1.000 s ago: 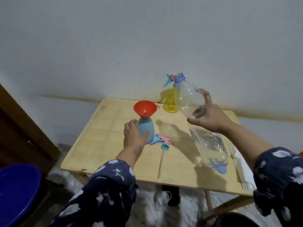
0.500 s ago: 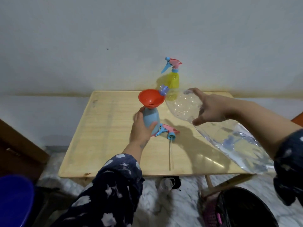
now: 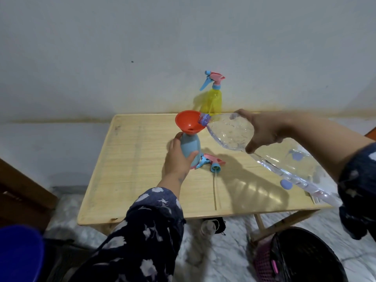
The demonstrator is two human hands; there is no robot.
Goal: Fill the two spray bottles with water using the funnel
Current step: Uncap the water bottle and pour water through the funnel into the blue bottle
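Note:
A blue spray bottle (image 3: 190, 146) stands on the wooden table (image 3: 132, 169) with a red funnel (image 3: 189, 123) in its neck. My left hand (image 3: 178, 159) grips the blue bottle's body. My right hand (image 3: 262, 131) holds a large clear water bottle (image 3: 234, 133), tipped on its side, its blue-ringed mouth over the funnel's right rim. The blue bottle's pink-and-blue spray head (image 3: 211, 162) lies on the table beside it, tube trailing toward me. A yellow spray bottle (image 3: 212, 98) with its head on stands at the table's far edge by the wall.
A small blue cap (image 3: 286, 184) lies on the table at the right. Below the table's near right corner sits a black mesh bin (image 3: 309, 255). A dark blue tub (image 3: 18, 253) is at lower left, brown furniture (image 3: 18, 192) along the left.
My right hand has lowered and tipped the clear water bottle from above the yellow bottle until its mouth reached the funnel's rim. My left hand stayed on the blue bottle.

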